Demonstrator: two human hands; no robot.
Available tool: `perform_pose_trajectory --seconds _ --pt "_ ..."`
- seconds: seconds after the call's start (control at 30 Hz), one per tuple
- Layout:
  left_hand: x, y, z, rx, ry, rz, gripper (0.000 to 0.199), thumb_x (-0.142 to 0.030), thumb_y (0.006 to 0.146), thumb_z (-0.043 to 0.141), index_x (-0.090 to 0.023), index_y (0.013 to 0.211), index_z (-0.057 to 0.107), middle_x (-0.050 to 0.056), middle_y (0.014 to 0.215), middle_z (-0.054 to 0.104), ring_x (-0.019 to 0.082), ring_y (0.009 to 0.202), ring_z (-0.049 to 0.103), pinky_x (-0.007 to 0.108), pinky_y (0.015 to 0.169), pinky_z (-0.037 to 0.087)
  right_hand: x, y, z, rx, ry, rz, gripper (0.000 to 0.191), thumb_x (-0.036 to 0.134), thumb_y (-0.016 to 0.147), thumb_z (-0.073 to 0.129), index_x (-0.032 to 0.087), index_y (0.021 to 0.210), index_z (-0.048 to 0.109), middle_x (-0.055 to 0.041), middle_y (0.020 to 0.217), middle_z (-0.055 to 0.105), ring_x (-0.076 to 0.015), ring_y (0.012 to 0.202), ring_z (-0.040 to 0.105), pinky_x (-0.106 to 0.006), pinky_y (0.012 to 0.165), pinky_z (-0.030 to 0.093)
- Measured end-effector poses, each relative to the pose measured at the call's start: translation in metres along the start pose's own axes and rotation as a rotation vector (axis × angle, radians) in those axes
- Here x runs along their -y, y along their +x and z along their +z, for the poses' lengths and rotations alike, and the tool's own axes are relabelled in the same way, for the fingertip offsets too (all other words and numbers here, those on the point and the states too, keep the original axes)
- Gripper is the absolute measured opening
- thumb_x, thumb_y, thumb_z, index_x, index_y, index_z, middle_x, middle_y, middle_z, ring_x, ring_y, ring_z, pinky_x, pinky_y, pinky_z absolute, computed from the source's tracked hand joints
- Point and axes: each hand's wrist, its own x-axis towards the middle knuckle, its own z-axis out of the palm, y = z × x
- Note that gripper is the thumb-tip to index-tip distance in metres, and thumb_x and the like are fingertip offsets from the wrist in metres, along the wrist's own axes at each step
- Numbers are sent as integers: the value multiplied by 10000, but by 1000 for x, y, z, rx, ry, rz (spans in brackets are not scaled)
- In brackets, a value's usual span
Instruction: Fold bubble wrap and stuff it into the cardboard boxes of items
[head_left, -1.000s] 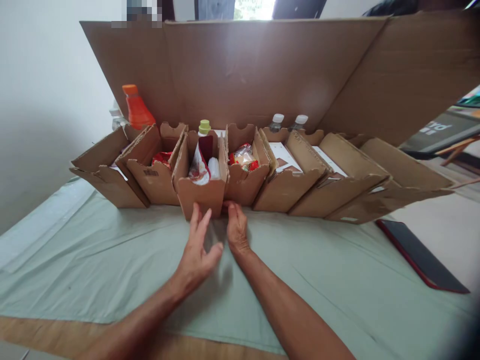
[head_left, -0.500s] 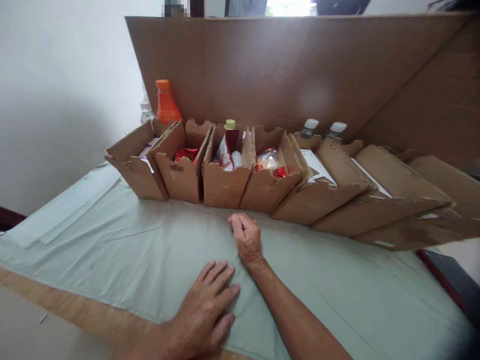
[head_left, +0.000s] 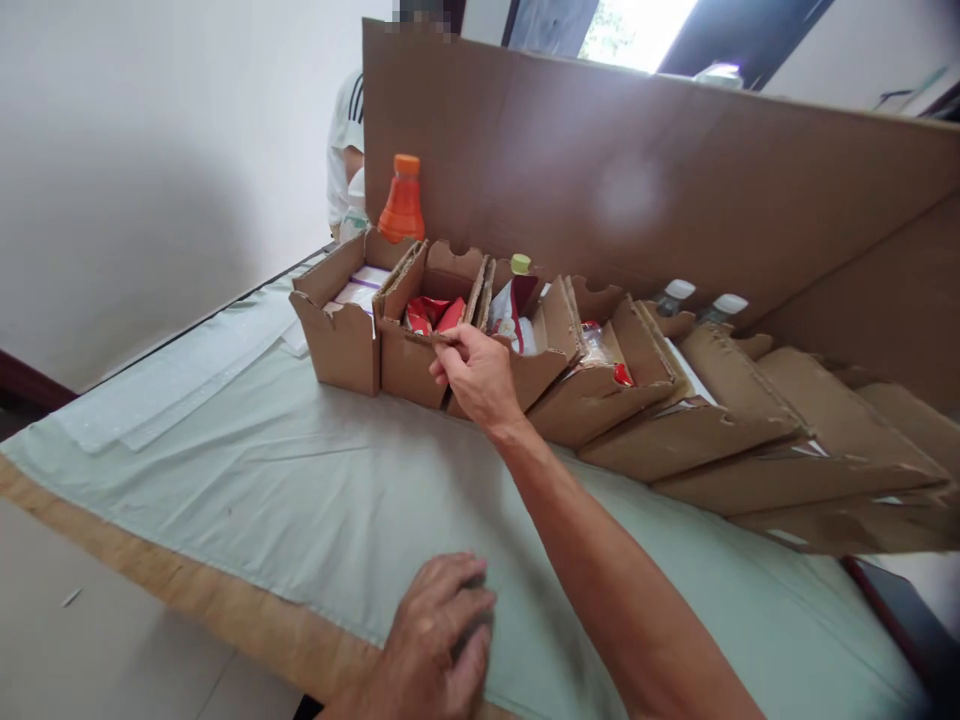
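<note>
My right hand (head_left: 478, 378) is stretched forward over the front wall of the second cardboard bin from the left (head_left: 411, 362). Its index finger points out by the notched rim, the other fingers are loosely bent, and nothing shows in them. Just behind the fingertips lies a red shiny packet (head_left: 433, 314) inside that bin; whether they touch it I cannot tell. Near the table's front edge, my left hand (head_left: 439, 630) rests on the pale green cloth (head_left: 315, 500). Its fingers are slightly bent and apart, holding nothing.
More cardboard bins (head_left: 341, 345) stand in a row, leaning on the right side. An orange bottle (head_left: 403, 205) and white-capped bottles (head_left: 679, 290) show behind them. A tall cardboard panel (head_left: 540, 150) rises at the back. Beyond its left edge is a person's white sleeve (head_left: 349, 115).
My right hand has moved forward and up from the cloth to the second bin's rim, its fingers loosening. My left hand's fingers have curled a little. The view has turned left.
</note>
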Motion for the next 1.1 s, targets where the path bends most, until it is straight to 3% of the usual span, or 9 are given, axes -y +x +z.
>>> perform_pose_trajectory --seconds 0.13,0.3,0.47,0.53,0.6,0.7,0.8,0.93,1.1 --pt "2 -5 -27 -320 -18 -273 427 -125 944 516 -277 1337 590 120 1474 589 257 1350 585 448 1079 535 15 -52 -3 10 69 -95 128 242 935 550 209 922 673 29 673 700 -114 572 646 -216 571 490" --pt "17 -21 -70 -534 -40 -493 466 -282 961 607 -272 1421 532 125 1442 600 284 1276 630 480 1064 538 46 -145 -65 136 -98 -388 120 138 920 632 222 917 717 35 734 755 -103 615 687 -212 636 516" --pt "15 -27 -85 -513 -57 -571 693 -388 862 719 -252 1483 444 148 1498 543 309 1284 616 485 1072 519 23 -213 -153 -141 -194 -156 189 162 925 688 289 1040 768 24 868 794 -128 710 745 -214 676 591" --pt "6 -22 -84 -481 -59 -601 690 -414 828 736 -238 1441 471 140 1443 585 312 1273 623 477 1079 512 6 -236 -181 -276 -133 -37 348 210 940 696 342 1261 709 -5 1068 795 -167 858 770 -261 730 631" --pt "-3 -16 -82 -392 -37 -624 558 -430 803 735 -215 1290 570 122 1299 668 318 1224 649 464 1062 520 -8 -260 -197 -238 -46 19 577 305 927 732 382 1469 550 -41 1315 721 -226 1093 741 -327 806 655" --pt "-14 -14 -79 -198 -7 -644 398 -455 775 717 -203 1069 629 110 1108 729 335 1129 682 450 978 552 -19 -289 -192 0 -76 88 808 513 826 815 334 1538 479 -100 1458 625 -315 1281 646 -420 920 640" --pt "-15 -11 -73 -161 -19 -645 396 -448 792 679 -195 1090 616 104 1065 736 320 1078 695 423 919 560 -25 -296 -163 106 -155 188 837 602 772 813 243 1480 547 -145 1414 646 -368 1247 651 -506 993 597" --pt "-3 27 -52 -93 -96 -542 405 -364 856 637 -190 1217 583 94 1156 712 266 1085 679 380 914 548 -39 -271 -147 -43 -202 261 502 553 864 692 209 1229 665 -119 1151 745 -318 1027 715 -459 902 604" --pt "21 104 -5 34 -96 -362 503 -277 873 522 -161 1362 520 140 1303 669 273 1140 645 457 1013 519 -80 -249 -167 -324 -259 279 485 588 840 653 205 1137 626 -101 1014 735 -256 781 706 -396 682 589"
